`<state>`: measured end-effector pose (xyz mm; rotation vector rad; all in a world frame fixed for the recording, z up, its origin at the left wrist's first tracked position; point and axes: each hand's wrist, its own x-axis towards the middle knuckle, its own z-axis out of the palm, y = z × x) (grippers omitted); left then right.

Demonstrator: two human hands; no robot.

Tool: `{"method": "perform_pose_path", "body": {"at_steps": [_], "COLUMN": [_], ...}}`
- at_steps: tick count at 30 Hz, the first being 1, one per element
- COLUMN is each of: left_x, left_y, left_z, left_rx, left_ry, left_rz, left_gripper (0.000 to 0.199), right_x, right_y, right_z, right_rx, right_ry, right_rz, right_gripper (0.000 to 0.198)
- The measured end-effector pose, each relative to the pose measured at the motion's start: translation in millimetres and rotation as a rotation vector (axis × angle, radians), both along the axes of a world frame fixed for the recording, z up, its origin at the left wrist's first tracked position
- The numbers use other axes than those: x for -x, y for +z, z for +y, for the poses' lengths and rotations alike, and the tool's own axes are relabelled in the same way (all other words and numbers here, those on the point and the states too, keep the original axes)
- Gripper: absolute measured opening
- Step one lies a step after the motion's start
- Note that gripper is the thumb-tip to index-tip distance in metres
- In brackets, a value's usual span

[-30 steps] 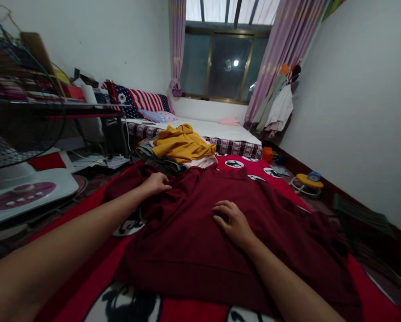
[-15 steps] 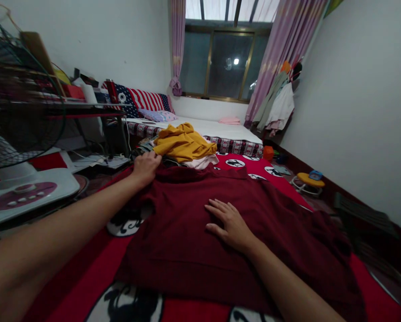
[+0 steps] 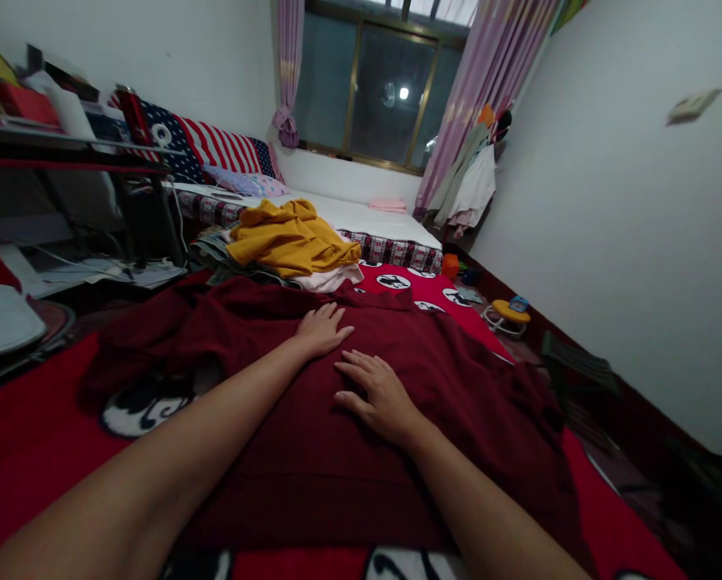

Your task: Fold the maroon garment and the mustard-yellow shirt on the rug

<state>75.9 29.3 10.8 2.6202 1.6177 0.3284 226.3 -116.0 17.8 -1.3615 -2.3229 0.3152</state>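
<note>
The maroon sweatshirt [image 3: 325, 451] lies spread on the red cover [image 3: 28, 419], left hand [image 3: 323, 329] and right hand [image 3: 380, 395] resting on it, fingers loosely spread, gripping nothing. Pushing sideways could ruck the fabric — the left-side sleeve [image 3: 149, 334] already looks rumpled. A careless tug might snag the clothes pile [image 3: 297, 238] just beyond. Only likely container's a red flask [image 3: 132, 115]; contents can't be seen.

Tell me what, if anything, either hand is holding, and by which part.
Nothing is held: the left hand and right hand are both open, palms down on the body of the maroon top, gripping no part of it.
</note>
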Motion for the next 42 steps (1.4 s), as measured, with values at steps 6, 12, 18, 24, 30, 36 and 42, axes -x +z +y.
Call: {"method": "perform_pose_path", "body": {"at_steps": [6, 12, 18, 24, 30, 36, 42], "left_x": [2, 6, 6, 1, -1, 1, 1], "left_y": [-9.5, -3.1, -6.1, -10.7, -11.1, -9.5, -10.9], "left_z": [2, -7, -4, 1, 0, -2, -2], "left_rx": [-0.098, -0.189, -0.162, -0.187, -0.215, -0.197, -0.219], "left_ry": [-0.018, -0.171, -0.092, -0.089, -0.079, -0.079, -0.073], "left_rz": [0.003, -0.150, -0.148, -0.061, -0.043, -0.022, -0.036], "left_gripper": [0.061, 0.039, 0.049, 0.049, 0.049, 0.049, 0.047], "right_x": [-4, -8, -56, -205, -271, -254, -277], "right_y": [-3, -3, 37, 61, 32, 24, 59], "right_z": [1, -7, -35, -76, -89, -78, -71], "right_rx": [-0.008, -0.065, -0.279, -0.493, 0.160, -0.074, -0.398], "right_ry": [0.027, 0.054, -0.179, -0.893, -0.973, -1.111, -1.420], "right_rz": [0.034, 0.179, 0.413, 0.118, 0.059, 0.132, 0.247], "right_gripper": [0.049, 0.038, 0.020, 0.026, 0.048, 0.004, 0.032]}}
